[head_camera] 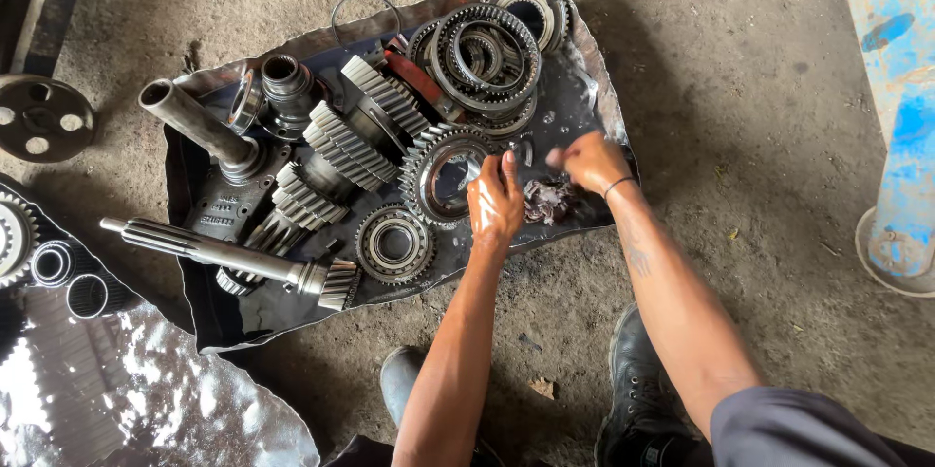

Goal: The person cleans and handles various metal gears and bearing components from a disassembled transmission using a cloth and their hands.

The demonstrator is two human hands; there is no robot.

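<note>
left hand (495, 202) rests open-fingered on a toothed gear (443, 173), right hand (589, 161) at three o'clock closes its grip on a greasy rag (550, 200).

- Soft daylight fills the scene, fairly bright.
- Bright glare shines off the wet metal sheet (166, 399) at the bottom left.
- The right hand (590, 161) looks blurry.
- The gears (443, 173) look sharp, with small dark shadows.

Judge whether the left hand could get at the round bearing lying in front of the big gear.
Probably yes: the left hand sits just right of the bearing, which lies flat on the metal tray with nothing over it or between them.
</note>
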